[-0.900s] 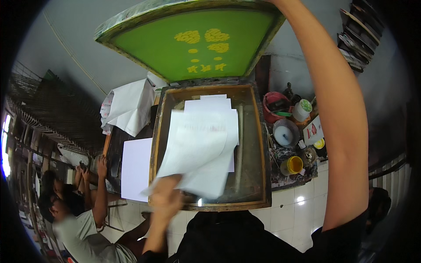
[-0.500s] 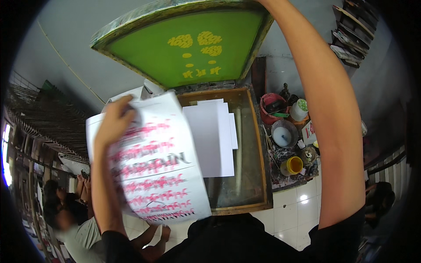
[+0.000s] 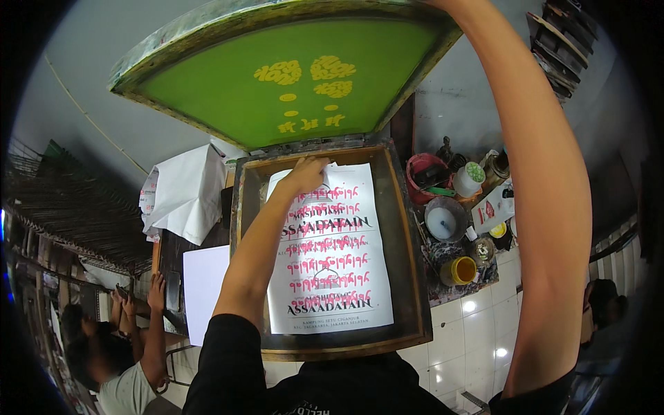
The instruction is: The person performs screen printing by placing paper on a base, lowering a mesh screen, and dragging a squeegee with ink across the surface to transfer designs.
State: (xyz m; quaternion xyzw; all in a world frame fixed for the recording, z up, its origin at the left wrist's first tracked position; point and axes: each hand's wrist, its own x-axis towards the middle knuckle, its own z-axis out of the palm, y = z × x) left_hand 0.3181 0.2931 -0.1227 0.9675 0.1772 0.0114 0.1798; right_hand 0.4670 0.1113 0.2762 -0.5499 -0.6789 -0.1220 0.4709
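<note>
Hands [image 3: 309, 174] at sheet [image 3: 339, 277] and screen [image 3: 228, 83], forearm [image 3: 259, 256] over sheet edge, pots [image 3: 456, 272] right.

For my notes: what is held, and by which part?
Printed sheet: left hand at top edge, grip unclear. Printing screen: right hand near upper right corner, grip unseen.

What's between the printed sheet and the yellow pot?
In the head view, between sheet and pot: dark bed, its wooden rim, then some stained table.

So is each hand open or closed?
Left hand: on the printed sheet, near its top; can't tell if gripping.
Right hand: mostly cut off at the raised screen; can't tell.
</note>
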